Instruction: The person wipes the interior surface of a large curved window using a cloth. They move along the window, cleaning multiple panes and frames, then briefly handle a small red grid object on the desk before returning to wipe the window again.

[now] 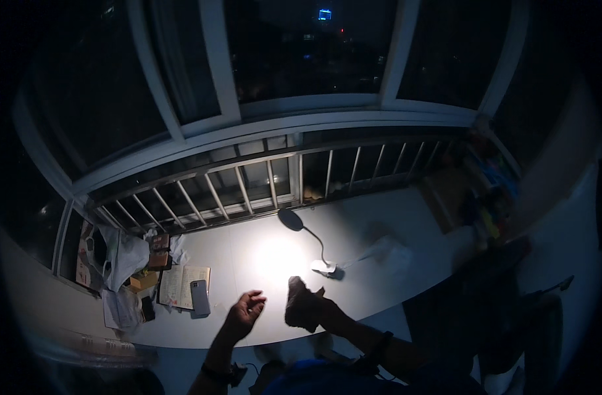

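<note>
My right hand (324, 307) grips a dark, crumpled piece of what looks like cloth (298, 307) above the front part of a white tabletop (254, 332). The lighting makes its exact kind hard to tell. To its left, my left hand (245, 312) is raised over the table edge, fingers slightly curled and apart, holding nothing. Beyond both hands stands a gooseneck desk lamp (321, 243) with a round dark head and a white base. It throws a bright patch of light onto the tabletop.
Left of my left hand, a grey smartphone (200, 297) rests on an open notebook (177, 285) with writing. Farther left are a small yellowish box (143, 280) and a white plastic bag (133, 256). Metal railings (239, 185) line the back; a cardboard piece (441, 200) lies far right.
</note>
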Motion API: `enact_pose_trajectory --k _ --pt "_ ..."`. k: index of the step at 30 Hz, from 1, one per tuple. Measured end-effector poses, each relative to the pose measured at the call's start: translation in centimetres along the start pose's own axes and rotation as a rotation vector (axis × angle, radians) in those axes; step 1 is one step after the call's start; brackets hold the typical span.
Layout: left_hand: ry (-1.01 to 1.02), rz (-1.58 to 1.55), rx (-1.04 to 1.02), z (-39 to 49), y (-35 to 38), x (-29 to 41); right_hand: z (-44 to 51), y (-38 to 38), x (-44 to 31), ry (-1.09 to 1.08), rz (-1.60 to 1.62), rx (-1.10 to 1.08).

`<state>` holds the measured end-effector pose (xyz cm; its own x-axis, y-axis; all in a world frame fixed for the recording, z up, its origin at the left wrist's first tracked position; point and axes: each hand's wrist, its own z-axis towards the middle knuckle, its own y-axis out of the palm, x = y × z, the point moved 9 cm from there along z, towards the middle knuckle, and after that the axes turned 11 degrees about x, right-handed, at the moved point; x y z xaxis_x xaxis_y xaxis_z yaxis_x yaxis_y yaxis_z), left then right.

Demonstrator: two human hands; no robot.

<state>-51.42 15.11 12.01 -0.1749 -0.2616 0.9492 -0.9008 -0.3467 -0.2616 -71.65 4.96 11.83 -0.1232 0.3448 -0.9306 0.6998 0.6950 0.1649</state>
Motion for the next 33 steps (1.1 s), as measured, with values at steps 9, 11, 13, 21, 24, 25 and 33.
enact_pose_trajectory --k 9,11,13,21,24,25,33 --pt "0.132 0.137 0.165 7.2 -2.7 7.4 -3.2 -8.1 -9.3 -0.246 0.539 -0.04" --pt "0.338 0.06 0.207 6.4 -2.1 14.8 -3.5 -9.8 -10.2 -0.281 0.467 0.086" --pt "0.478 -0.006 0.195 4.7 -0.9 22.4 -4.8 -12.2 -10.0 -0.286 0.271 0.243" --pt "0.476 -0.591 -1.005 -7.3 6.7 39.4 -5.2 -16.4 -6.5 -0.139 0.202 0.431" --pt "0.418 -0.629 -1.036 -7.0 7.9 39.5 -4.2 -16.4 -5.5 -0.139 0.259 0.382" --pt "0.408 -0.633 -1.033 -6.8 8.2 39.2 -3.9 -17.1 -4.4 -0.066 0.259 0.44" --pt "0.325 -0.68 -0.968 -4.2 11.8 37.7 -2.0 -23.1 -3.9 0.052 0.241 0.48"
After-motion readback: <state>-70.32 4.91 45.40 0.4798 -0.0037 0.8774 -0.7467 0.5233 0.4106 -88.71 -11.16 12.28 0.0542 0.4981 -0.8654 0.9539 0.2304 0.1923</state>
